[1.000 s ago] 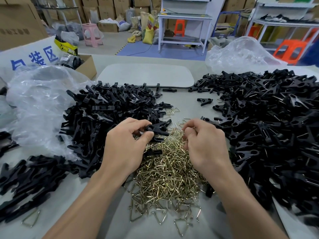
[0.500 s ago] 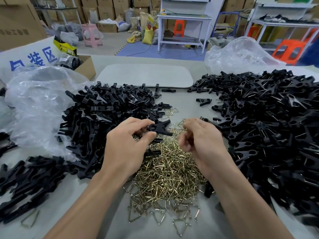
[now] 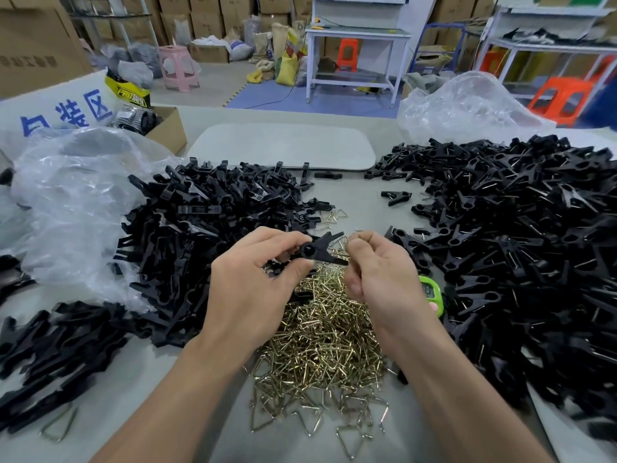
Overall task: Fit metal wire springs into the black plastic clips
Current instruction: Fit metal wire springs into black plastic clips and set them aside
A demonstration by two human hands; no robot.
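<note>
Above spring pile [image 3: 320, 329] on counter [image 3: 360, 208]: left hand [image 3: 253, 289] pinches black clip [image 3: 317, 250]; right hand [image 3: 384, 282] pinches wire spring [image 3: 344, 240] at clip's open end. Left clip heap [image 3: 200, 228], right clip heap [image 3: 517, 228] flank pile.

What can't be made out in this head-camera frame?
- Wire spring: mostly covered by the right hand; whether it is seated in the clip is unclear.
- Clip's rear: hidden inside the left hand.
- Green device: half hidden behind the right hand, display too small to read.
- Clip pile: cut off by the right edge.
</note>
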